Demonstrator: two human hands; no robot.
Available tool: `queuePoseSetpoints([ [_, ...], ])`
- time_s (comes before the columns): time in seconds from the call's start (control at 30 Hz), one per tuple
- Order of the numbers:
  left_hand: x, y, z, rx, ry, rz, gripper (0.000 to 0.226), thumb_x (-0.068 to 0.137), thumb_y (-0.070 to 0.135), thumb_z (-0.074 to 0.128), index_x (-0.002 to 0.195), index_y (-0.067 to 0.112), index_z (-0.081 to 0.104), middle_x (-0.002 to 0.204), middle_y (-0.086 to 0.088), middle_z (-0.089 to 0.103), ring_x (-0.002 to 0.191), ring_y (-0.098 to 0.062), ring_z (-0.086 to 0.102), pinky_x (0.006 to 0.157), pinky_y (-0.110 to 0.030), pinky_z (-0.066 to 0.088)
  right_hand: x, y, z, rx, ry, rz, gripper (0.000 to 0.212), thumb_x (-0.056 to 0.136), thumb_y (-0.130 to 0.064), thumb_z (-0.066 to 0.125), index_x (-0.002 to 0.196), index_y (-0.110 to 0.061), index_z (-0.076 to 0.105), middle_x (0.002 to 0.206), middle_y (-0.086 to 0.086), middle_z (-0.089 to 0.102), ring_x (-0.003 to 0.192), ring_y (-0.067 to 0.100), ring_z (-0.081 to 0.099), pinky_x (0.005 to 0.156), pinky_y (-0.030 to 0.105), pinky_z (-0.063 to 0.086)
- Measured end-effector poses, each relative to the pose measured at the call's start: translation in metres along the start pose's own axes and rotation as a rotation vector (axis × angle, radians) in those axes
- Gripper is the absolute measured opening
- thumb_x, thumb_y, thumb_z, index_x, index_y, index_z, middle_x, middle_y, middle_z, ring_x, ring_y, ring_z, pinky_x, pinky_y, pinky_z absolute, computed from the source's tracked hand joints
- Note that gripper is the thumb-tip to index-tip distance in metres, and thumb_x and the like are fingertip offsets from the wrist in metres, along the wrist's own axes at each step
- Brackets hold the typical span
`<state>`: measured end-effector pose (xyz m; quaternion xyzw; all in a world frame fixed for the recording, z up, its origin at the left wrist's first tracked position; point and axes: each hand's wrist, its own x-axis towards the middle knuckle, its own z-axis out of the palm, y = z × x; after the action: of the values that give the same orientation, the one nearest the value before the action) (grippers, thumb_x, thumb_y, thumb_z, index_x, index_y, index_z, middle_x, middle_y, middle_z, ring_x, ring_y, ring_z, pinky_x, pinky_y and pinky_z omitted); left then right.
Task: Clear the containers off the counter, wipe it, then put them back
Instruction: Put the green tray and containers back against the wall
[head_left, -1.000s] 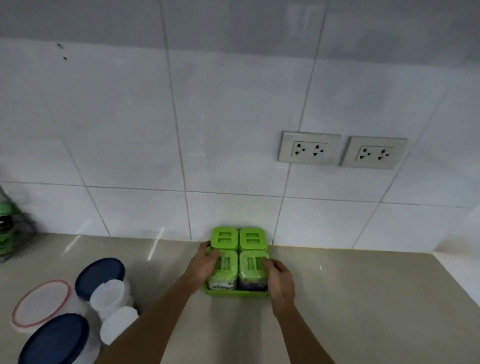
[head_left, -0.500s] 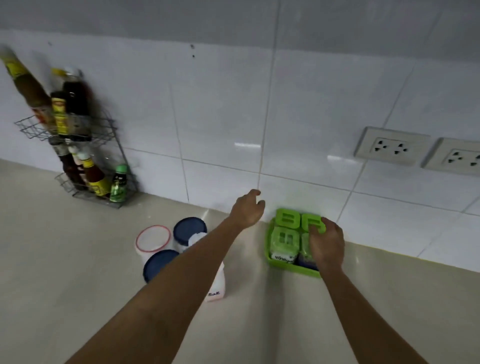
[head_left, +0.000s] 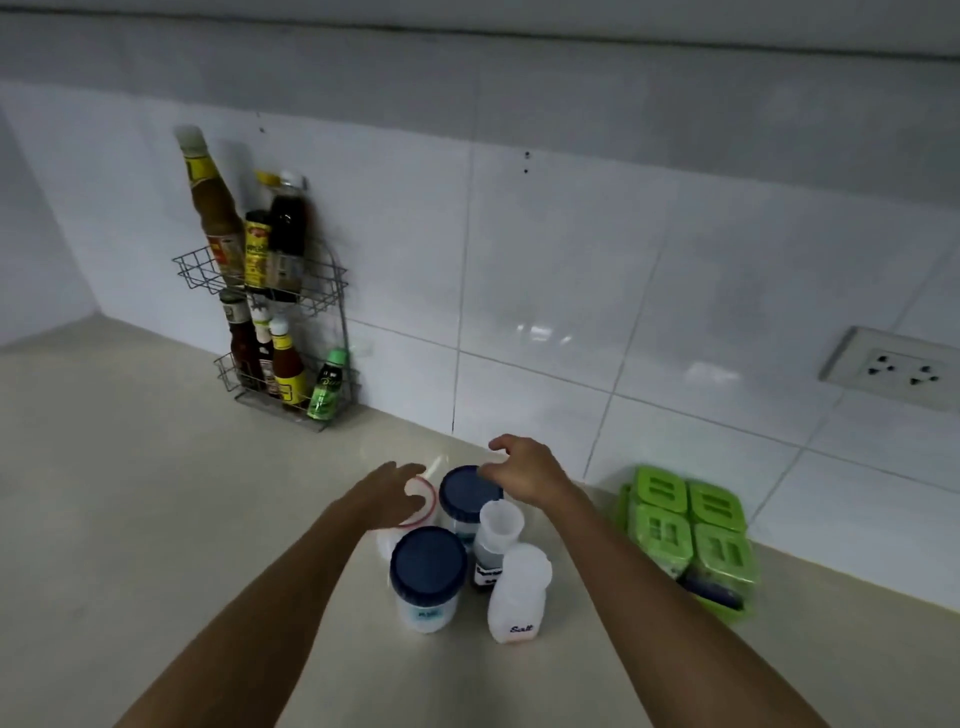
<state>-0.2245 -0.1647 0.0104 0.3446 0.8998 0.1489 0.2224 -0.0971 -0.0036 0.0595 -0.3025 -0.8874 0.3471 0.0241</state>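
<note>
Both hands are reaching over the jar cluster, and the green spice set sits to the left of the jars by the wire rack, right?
Not quite. The head view shows the green spice set to the right of the jars, near the wall socket. Left hand and right hand do reach over the cluster.

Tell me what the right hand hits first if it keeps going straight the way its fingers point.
Probably the far blue-lidded jar: the right hand hovers open over its lid, fingers angled left and down. Depth is unclear, so it might pass above.

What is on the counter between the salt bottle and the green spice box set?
Nothing: in the head view, only bare counter separates the salt bottle from the green spice box set, apart from the person's right forearm crossing above.
</note>
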Motion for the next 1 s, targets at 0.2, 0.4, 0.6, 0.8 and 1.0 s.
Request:
queuePoseSetpoints([
  [0.2, 0.017, -0.001, 0.008, 0.007, 0.004, 0.013, 0.078, 0.074, 0.057, 0.065, 0.14, 0.026, 0.034, 0.137, -0.012, 0.044, 0.126, -0.028, 0.042, 0.101, -0.037, 0.038, 0.036, -0.018, 0.037, -0.495, -0.27, 0.079, 0.083, 0.069, -0.034, 0.073, 0.141, -0.026, 0.032, 0.137, 0.007, 0.046, 0.119, 0.028, 0.05, 0.094, 0.04, 0.049],
  [0.4, 0.019, -0.005, 0.005, 0.002, -0.049, -0.076, 0.099, 0.068, 0.061, 0.068, 0.145, 0.019, 0.024, 0.144, -0.017, 0.028, 0.129, -0.033, 0.038, 0.102, -0.037, 0.037, 0.045, -0.017, 0.051, -0.57, -0.272, 0.067, 0.094, 0.062, -0.038, 0.082, 0.138, -0.02, 0.031, 0.131, 0.01, 0.049, 0.114, 0.029, 0.052, 0.09, 0.039, 0.05],
  [0.6, 0.014, -0.008, -0.009, 0.11, 0.037, -0.101, 0.089, 0.064, 0.06, 0.069, 0.134, 0.013, 0.04, 0.127, -0.014, 0.045, 0.114, -0.03, 0.048, 0.09, -0.036, 0.044, 0.04, -0.02, 0.019, -0.449, -0.039, 0.023, 0.085, 0.062, -0.038, 0.076, 0.135, -0.023, 0.036, 0.126, 0.009, 0.047, 0.109, 0.029, 0.052, 0.081, 0.036, 0.051],
  [0.8, -0.001, 0.044, -0.063, 0.053, 0.276, -0.003, 0.088, 0.066, 0.056, 0.069, 0.134, 0.009, 0.039, 0.125, -0.018, 0.05, 0.115, -0.034, 0.049, 0.092, -0.041, 0.044, 0.0, 0.005, -0.076, -0.339, 0.139, 0.06, 0.086, 0.063, -0.039, 0.075, 0.138, -0.025, 0.034, 0.133, 0.01, 0.044, 0.116, 0.03, 0.049, 0.09, 0.038, 0.049],
  [1.0, -0.033, 0.162, -0.07, -0.022, 0.272, 0.225, 0.092, 0.051, 0.06, 0.057, 0.128, 0.011, 0.047, 0.127, -0.014, 0.054, 0.117, -0.03, 0.049, 0.091, -0.035, 0.04, -0.074, 0.078, -0.166, -0.335, 0.22, 0.171, 0.089, 0.064, -0.04, 0.076, 0.14, -0.021, 0.034, 0.138, 0.01, 0.044, 0.12, 0.028, 0.047, 0.092, 0.039, 0.048],
])
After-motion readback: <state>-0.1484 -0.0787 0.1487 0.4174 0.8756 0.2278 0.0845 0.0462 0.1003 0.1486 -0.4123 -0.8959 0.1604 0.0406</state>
